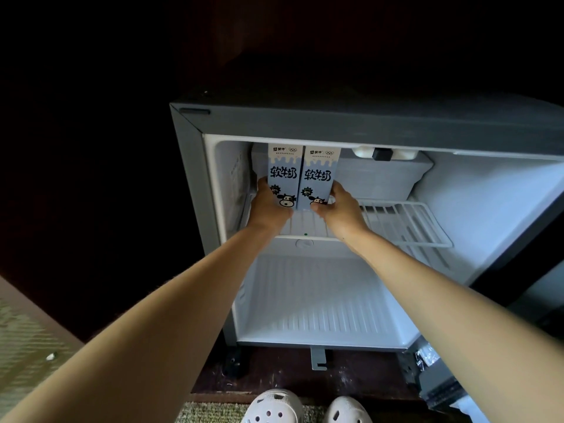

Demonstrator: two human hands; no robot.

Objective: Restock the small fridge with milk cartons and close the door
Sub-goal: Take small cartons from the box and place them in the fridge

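Note:
The small grey fridge (189,166) stands open, its white inside lit. Two pale blue milk cartons with a cartoon cow stand upright side by side at the left end of the white wire shelf (406,221). My left hand (268,206) grips the left milk carton (283,175) at its lower left. My right hand (338,206) grips the right milk carton (319,178) at its lower right, thumb across the front. Whether the cartons rest on the shelf or hang just above it cannot be told.
The fridge door (518,270) hangs open at the right edge. A white cooling box (384,175) fills the upper back right. The lower compartment floor (320,312) is ribbed white. My white clogs (274,407) stand on the carpet below; the surroundings are dark.

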